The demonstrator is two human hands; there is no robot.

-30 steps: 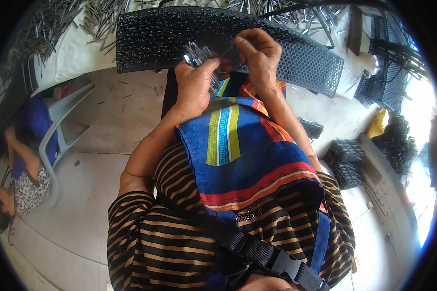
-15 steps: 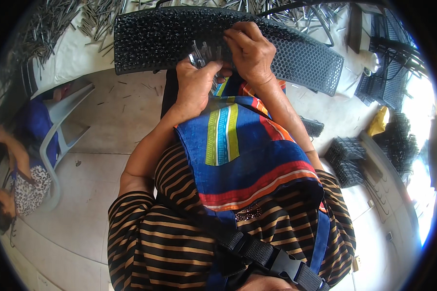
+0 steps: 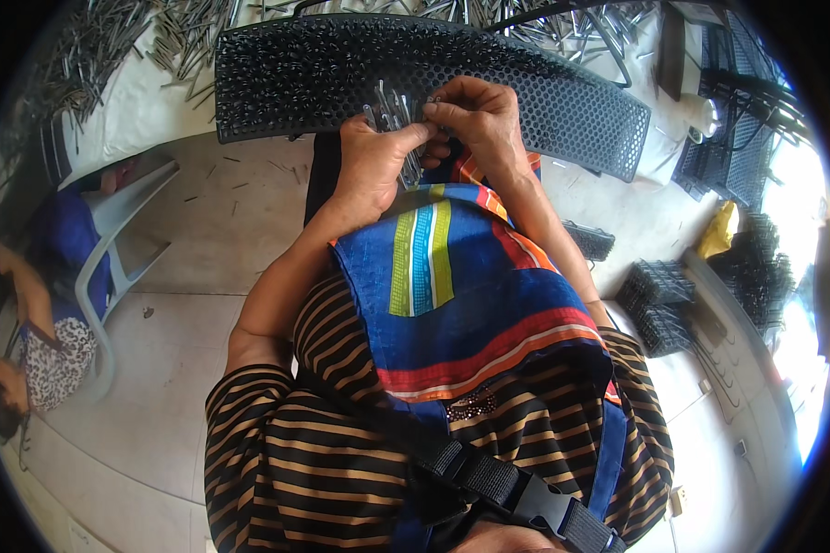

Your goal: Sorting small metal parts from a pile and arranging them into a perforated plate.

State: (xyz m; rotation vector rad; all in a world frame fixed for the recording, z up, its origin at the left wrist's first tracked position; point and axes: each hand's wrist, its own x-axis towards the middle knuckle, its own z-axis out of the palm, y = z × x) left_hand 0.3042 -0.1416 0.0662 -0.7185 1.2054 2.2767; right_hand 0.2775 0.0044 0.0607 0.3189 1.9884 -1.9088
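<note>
My left hand (image 3: pixel 375 166) is closed round a bundle of thin, shiny metal rods (image 3: pixel 392 112), their ends sticking up above the thumb. Right beside the bundle, my right hand (image 3: pixel 486 124) pinches thumb and forefinger together on what looks like the tip of one rod. Just beyond both hands lies a long black perforated rack (image 3: pixel 581 118). Its left and upper part is densely filled with small dark pieces standing in the holes, while bare holes show toward the right. Part of the rack is hidden behind my hands.
Loose metal rods (image 3: pixel 97 60) are heaped on the white-covered table (image 3: pixel 143 115) behind the rack. A person (image 3: pixel 51 323) sits at the left by a pale plastic chair (image 3: pixel 97 267). Black wire racks (image 3: pixel 657 309) and a yellow cloth or bag (image 3: pixel 719 230) are at right.
My right hand has come down and toward me from over the rack, to the rods in my left hand. The left hand stays nearly in place, still holding the bundle.
</note>
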